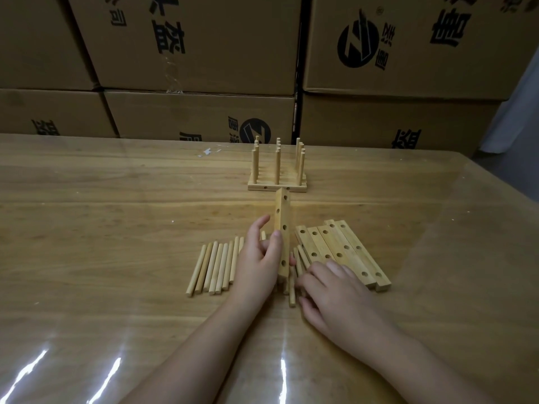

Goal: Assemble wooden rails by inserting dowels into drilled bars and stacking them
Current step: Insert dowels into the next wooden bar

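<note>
left hand (259,258): grips drilled bar (282,237), stood on end
right hand (335,293): fingers flat on loose dowels (292,290) at the bar's foot
dowel row (215,266): on worktop (116,214), just left of left hand
spare bars (341,249): flat, just beyond right hand
finished rails (277,170): beyond both hands, pegs up

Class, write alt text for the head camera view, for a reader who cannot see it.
A person's left hand holds up a drilled bar while the right hand rests on loose dowels. Spare bars lie to the right, and finished rails stand behind.
</note>
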`<state>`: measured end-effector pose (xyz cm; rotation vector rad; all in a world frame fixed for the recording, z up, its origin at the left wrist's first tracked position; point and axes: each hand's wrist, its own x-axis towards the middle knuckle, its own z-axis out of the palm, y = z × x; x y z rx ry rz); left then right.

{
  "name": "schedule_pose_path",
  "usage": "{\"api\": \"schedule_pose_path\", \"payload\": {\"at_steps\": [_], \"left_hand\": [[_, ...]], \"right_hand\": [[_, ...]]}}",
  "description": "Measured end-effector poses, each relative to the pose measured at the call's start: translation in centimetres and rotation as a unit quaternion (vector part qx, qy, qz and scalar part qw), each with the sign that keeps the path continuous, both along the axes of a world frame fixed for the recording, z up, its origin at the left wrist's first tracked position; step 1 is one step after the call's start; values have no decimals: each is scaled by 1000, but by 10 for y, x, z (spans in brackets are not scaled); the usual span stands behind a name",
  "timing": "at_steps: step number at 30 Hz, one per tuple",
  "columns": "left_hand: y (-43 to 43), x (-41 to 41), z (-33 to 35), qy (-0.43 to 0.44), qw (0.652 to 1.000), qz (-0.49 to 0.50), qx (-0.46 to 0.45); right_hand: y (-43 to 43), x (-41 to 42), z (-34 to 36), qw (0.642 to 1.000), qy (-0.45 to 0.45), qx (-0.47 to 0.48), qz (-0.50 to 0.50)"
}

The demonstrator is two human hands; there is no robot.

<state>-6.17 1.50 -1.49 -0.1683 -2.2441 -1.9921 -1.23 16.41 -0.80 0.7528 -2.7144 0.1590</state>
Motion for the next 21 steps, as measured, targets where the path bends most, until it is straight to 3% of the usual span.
{"api": "schedule_pose_path", "payload": {"at_steps": [6, 14, 21], "left_hand": [[0, 1, 2, 0, 1000, 3, -5], [2, 2, 5, -4, 1000, 14, -9], [1, 1, 2, -4, 1000, 9, -6]], "right_hand": [[5, -1, -1, 1000, -12, -29, 4], [12, -6, -2, 995, -43, -48, 82], [11, -10, -5, 992, 72, 65, 81]]}}
